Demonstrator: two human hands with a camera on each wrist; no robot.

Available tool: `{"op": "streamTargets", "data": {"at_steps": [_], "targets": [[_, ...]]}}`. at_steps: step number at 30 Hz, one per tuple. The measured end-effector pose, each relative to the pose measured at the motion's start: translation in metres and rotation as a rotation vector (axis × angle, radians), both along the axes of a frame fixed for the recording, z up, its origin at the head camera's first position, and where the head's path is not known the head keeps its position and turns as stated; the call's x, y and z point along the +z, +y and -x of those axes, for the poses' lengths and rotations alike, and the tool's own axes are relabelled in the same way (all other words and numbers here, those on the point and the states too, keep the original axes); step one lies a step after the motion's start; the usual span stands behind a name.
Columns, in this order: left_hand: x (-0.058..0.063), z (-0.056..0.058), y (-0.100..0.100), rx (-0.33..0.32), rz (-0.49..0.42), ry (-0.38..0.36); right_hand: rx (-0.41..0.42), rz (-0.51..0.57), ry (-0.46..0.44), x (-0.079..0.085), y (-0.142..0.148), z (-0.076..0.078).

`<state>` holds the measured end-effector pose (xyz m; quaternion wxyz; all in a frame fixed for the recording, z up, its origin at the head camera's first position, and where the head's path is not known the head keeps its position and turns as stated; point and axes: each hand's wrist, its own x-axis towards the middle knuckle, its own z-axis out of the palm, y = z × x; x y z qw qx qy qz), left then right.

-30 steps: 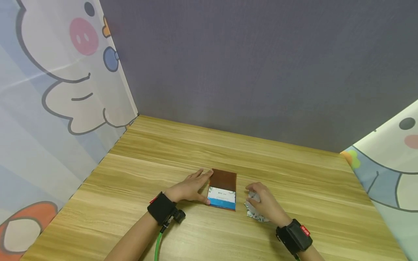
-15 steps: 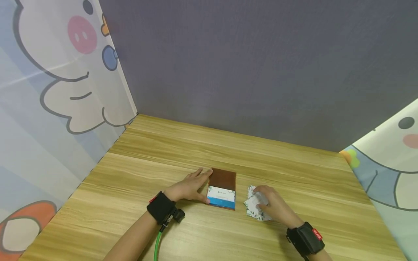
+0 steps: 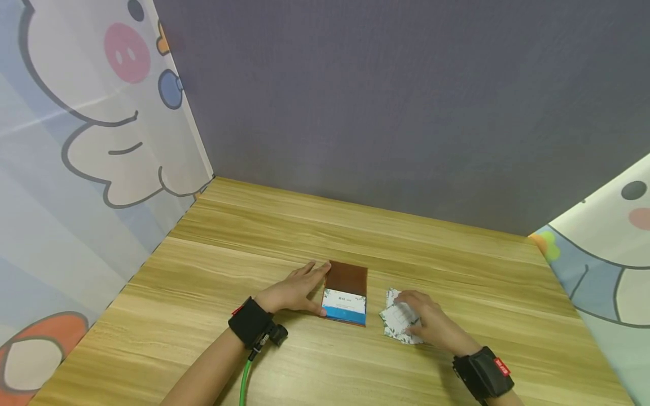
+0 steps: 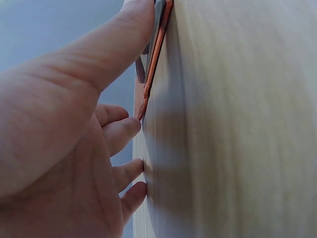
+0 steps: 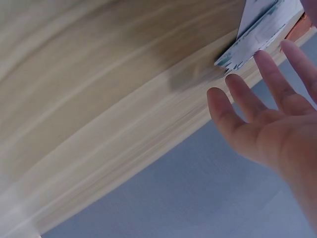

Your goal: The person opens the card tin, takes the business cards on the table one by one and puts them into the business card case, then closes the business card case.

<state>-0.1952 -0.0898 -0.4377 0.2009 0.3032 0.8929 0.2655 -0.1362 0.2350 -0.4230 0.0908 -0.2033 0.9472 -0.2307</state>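
My left hand (image 3: 293, 292) lies spread at the left side of a brown card holder (image 3: 347, 278) on the table. Its thumb rests on the lower left corner and a fingertip on the upper left one. A white and blue card (image 3: 344, 305) fills the holder's lower half. Right of the holder lies a loose stack of white cards with leaf prints (image 3: 398, 321), fanned unevenly. Over their right part is my right hand (image 3: 431, 324), thumb and fingers apart. In the right wrist view the fingers (image 5: 267, 74) look relaxed and fairly straight beside the cards (image 5: 265, 37).
The wood-grain table (image 3: 274, 225) ends at a grey panel (image 3: 365, 113) at the back. Cartoon-printed cloths stand at the left (image 3: 76, 152) and right (image 3: 609, 270). A green cable (image 3: 245, 378) runs from the left wrist strap (image 3: 251, 324).
My right hand has shifted slightly right across the cards and uncovered more of them. The cards now lie fanned and flat. My left hand and the card holder have stayed in place.
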Motion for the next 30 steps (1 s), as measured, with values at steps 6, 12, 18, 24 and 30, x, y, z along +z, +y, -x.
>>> {"op": "streamTargets", "data": {"at_steps": [6,12,18,24,30], "targets": [[0.0,0.0,0.0,0.001,-0.001,-0.001,-0.038,-0.023,0.009,0.002,-0.002,0.001],[0.001,-0.001,0.0,-0.004,-0.001,0.0,-0.045,-0.034,0.012,0.0,-0.002,0.004],[0.002,-0.002,0.0,-0.004,-0.006,0.001,-0.058,-0.039,0.005,-0.001,-0.002,0.008],[0.003,-0.002,0.0,0.0,-0.013,-0.003,-0.077,-0.046,0.005,0.001,-0.004,0.01],[0.002,-0.001,0.0,0.006,-0.011,-0.009,-0.089,-0.064,0.007,0.001,-0.006,0.011]]}}
